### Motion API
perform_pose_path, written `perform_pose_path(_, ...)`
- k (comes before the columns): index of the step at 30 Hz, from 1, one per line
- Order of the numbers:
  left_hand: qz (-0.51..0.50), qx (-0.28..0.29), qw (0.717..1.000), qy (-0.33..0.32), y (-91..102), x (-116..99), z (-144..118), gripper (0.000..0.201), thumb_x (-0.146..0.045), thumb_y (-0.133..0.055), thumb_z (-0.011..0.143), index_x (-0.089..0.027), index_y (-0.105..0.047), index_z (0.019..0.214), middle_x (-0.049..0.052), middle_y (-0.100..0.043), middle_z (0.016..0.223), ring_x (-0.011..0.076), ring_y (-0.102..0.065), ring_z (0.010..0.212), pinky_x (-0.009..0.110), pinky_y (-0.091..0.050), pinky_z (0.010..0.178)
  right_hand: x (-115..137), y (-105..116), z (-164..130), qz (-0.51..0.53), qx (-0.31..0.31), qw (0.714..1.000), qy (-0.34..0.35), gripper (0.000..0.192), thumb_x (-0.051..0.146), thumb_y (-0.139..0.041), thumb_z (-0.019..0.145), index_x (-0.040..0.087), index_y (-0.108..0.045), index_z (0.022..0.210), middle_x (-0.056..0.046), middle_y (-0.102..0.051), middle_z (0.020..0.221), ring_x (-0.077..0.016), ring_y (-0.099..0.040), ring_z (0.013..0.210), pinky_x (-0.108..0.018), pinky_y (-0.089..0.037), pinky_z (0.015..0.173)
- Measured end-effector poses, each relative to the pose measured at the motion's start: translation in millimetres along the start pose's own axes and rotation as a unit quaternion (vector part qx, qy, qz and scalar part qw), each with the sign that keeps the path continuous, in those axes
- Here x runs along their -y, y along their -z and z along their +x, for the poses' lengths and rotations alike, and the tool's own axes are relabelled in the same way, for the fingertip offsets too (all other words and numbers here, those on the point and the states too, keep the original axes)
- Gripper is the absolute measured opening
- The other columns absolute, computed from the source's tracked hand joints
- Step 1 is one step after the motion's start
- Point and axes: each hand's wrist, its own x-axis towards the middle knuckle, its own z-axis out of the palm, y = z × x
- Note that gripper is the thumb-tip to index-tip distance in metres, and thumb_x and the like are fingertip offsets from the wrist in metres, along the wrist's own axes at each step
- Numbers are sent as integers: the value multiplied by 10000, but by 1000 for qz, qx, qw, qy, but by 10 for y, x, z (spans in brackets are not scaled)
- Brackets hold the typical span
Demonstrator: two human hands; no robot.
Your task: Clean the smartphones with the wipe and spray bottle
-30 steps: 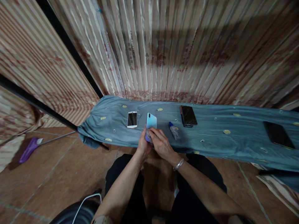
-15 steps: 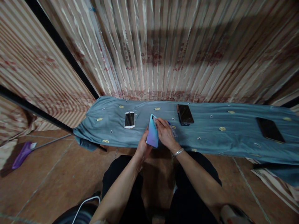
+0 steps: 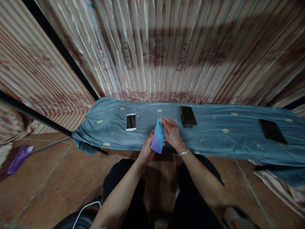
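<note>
My left hand grips the lower end of a blue-to-purple phone, held tilted on edge above the near side of the blue cloth. Against the phone's upper right side lies my right hand, fingers pressed to it; a silver bangle sits on that wrist. Whether that hand also holds a small cloth is hidden. A white phone lies screen up to the left. A dark phone lies to the right.
Another dark phone lies far right on the cloth. A striped curtain hangs behind. A purple broom head rests on the brown tiled floor at left. A white cable runs by my left knee.
The blue phone has been lifted and turned from flat-facing to edge-on. My right hand slid from its lower end up to its top. The small bottle seen earlier is now hidden.
</note>
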Motion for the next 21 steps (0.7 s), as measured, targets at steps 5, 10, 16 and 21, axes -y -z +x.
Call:
perform_pose_path(5, -5, -14, 1000, -20, 37, -66, 13, 487, -326, -556, 884, -166, -520, 1343, 101, -728, 1085, 244, -709, 962, 385, -564, 856, -9, -21, -53, -18, 29, 999, 2, 435, 122, -359, 937, 188, -601, 1294, -120, -654, 1213, -261, -579, 1126, -469, -480, 1019)
perform_pose_path(10, -14, -11, 999, -43, 23, -77, 52, 457, -279, -627, 800, -179, -610, 1246, 70, -728, 1103, 236, -682, 1031, 368, -536, 905, 79, -19, -131, -8, 24, 1000, 7, 411, 224, -362, 981, 155, -585, 1319, -140, -634, 1264, -267, -575, 1152, -465, -483, 1024)
perform_pose_path(16, -29, -20, 995, -95, 10, -19, 161, 388, -266, -647, 740, -139, -697, 1103, 87, -704, 1188, 253, -559, 1246, 357, -414, 1062, 297, -8, -203, 23, 23, 999, 21, 405, 257, -368, 991, 177, -577, 1329, -122, -625, 1303, -257, -565, 1203, -474, -441, 1075)
perform_pose_path(21, -25, -14, 994, -107, -32, 60, 186, 328, -282, -626, 779, -153, -717, 1067, 76, -685, 1240, 233, -505, 1312, 351, -325, 1134, 333, 7, -157, 31, 5, 1000, 0, 435, 232, -365, 980, 172, -528, 1379, -139, -587, 1349, -268, -538, 1244, -504, -411, 1099)
